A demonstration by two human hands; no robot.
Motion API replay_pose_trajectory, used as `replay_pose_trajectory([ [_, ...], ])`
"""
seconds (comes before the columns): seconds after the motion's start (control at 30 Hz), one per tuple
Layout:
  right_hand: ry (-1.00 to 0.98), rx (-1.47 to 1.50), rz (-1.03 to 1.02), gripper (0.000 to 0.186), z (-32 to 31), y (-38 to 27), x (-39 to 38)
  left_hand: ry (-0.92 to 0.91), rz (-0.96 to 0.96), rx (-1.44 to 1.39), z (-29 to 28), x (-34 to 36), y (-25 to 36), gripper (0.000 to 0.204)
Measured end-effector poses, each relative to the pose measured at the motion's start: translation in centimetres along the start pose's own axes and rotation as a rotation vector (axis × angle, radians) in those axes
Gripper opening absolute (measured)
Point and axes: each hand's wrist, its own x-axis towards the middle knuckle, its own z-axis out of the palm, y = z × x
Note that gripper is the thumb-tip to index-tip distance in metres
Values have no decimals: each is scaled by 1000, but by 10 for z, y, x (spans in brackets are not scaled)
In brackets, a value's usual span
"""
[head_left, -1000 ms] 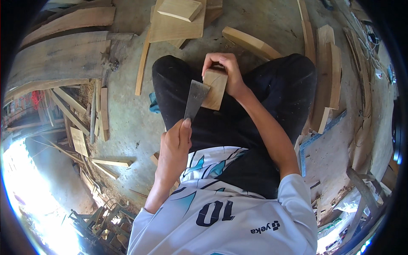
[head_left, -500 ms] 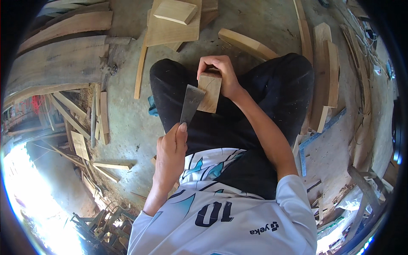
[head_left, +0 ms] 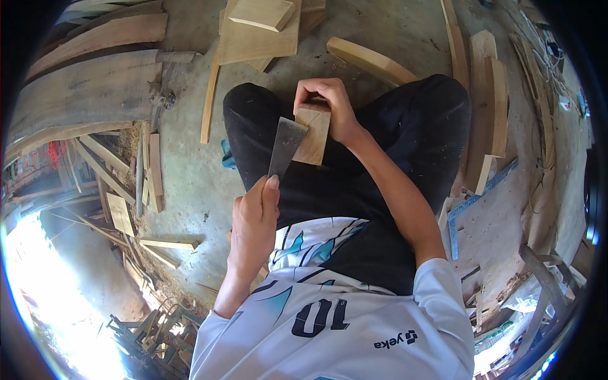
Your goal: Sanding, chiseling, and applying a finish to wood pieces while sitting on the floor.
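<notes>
My left hand (head_left: 255,212) is closed around the lower end of a flat dark metal blade (head_left: 288,142), thumb pressed along it; any handle is hidden in the fist. The blade widens toward its far end, where one corner meets the left edge of a pale wooden block (head_left: 311,138). Fingers of my right hand (head_left: 332,104) curl over the far end of that block, gripping it above my lap. A thin dark line crosses the block's upper face near the blade's corner.
Crossed legs in black trousers (head_left: 437,126) lie beneath the hands. Beyond them are a board (head_left: 259,44) with a wooden piece on top and a loose timber (head_left: 370,61). Stacked planks (head_left: 88,88) fill the left. A blue metal square (head_left: 468,204) lies at right beside long timbers (head_left: 497,107).
The blade has slid slightly toward the far end of the block. Both grips stay the same, and the whole view has shifted a little.
</notes>
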Motion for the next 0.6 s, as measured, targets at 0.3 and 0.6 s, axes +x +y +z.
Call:
replay_pose_trajectory([
  [0.3,-23,20,-15,55,-1,-2,1,-4,27,-11,3,4,-2,44],
  [0.6,-27,41,-1,55,0,0,1,-24,5,7,0,1,-2,44],
])
